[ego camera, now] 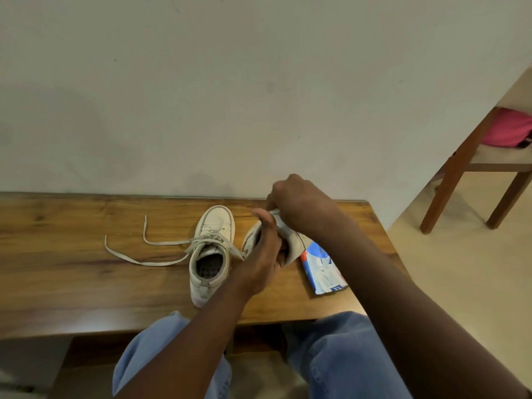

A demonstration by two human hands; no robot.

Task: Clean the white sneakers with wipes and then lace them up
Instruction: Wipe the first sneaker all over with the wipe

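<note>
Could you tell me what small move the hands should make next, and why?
Probably rub the right hand along the sneaker that the left hand grips: the right hand's fingers curl onto its upper end, seemingly pinching a wipe there. The other sneaker stands aside with loose laces.

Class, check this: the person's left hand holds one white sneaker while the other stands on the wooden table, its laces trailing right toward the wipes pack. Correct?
No: the head view shows the laces trailing left, away from the wipes pack. The rest holds: the left hand holds one sneaker, the other sneaker stands on the wooden table.
</note>
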